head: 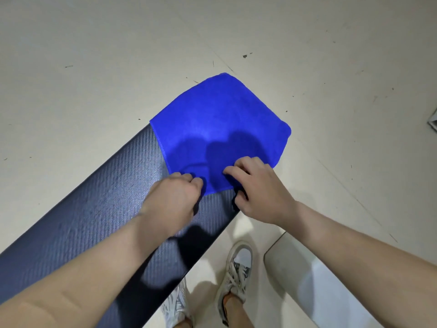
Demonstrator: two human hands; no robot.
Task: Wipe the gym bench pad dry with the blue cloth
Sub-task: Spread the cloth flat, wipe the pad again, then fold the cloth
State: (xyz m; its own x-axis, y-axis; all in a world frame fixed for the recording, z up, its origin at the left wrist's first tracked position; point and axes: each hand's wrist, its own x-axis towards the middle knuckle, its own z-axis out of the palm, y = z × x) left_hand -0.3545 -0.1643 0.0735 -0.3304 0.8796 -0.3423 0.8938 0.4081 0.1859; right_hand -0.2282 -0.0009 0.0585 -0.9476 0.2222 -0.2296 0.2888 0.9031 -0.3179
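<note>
A blue cloth [220,124] lies spread flat over the far end of the dark textured bench pad [94,209], which runs diagonally from lower left to the centre. The cloth's far corner hangs past the pad's end. My left hand [176,197] has its fingers curled onto the cloth's near edge. My right hand [257,188] pinches the same near edge at its right corner, by the pad's right side. Both forearms reach in from below.
A pale floor [118,55] with small dark specks surrounds the bench. My two feet in light sneakers [236,273] stand to the right of the pad. A grey padded block [307,280] sits at the lower right. Some grey object shows at the right edge [434,119].
</note>
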